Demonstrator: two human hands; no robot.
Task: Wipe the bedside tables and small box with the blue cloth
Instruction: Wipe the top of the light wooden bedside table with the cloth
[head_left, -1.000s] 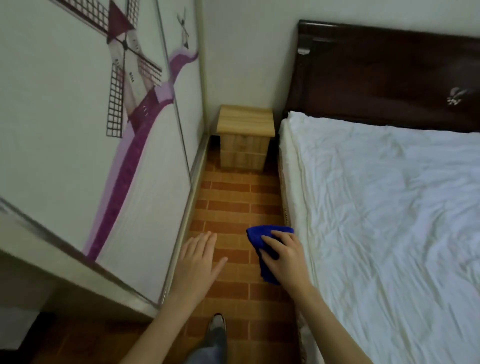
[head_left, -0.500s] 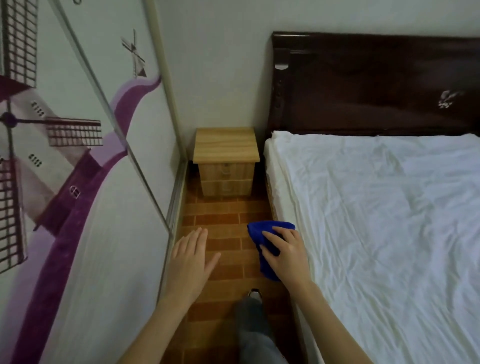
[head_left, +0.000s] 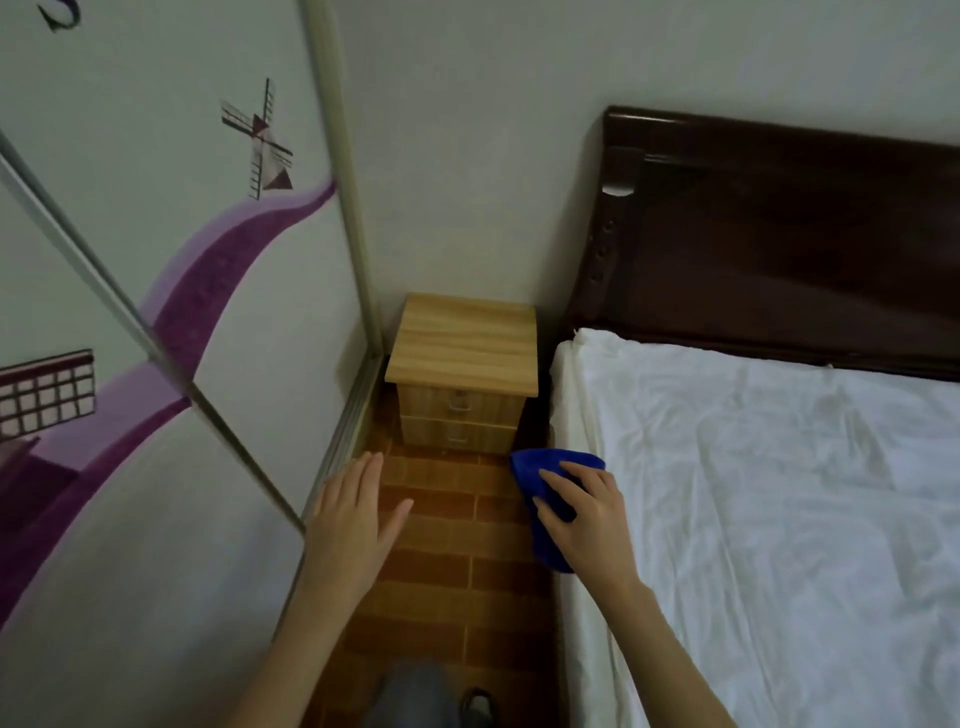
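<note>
On my left I see a wardrobe (head_left: 156, 260) door with a purple windmill print; beside it my left hand (head_left: 353, 519) hovers over the brick floor (head_left: 457, 545), fingers straight and close together, thumb out, holding nothing; ahead in the corner stands the table (head_left: 465, 343), pale wood, two drawers, well apart from both hands; my right hand (head_left: 587, 519) grips the cloth (head_left: 535, 460), fingers curled over it, at the edge of the bed (head_left: 779, 493); behind that, a dark headboard (head_left: 779, 234).
</note>
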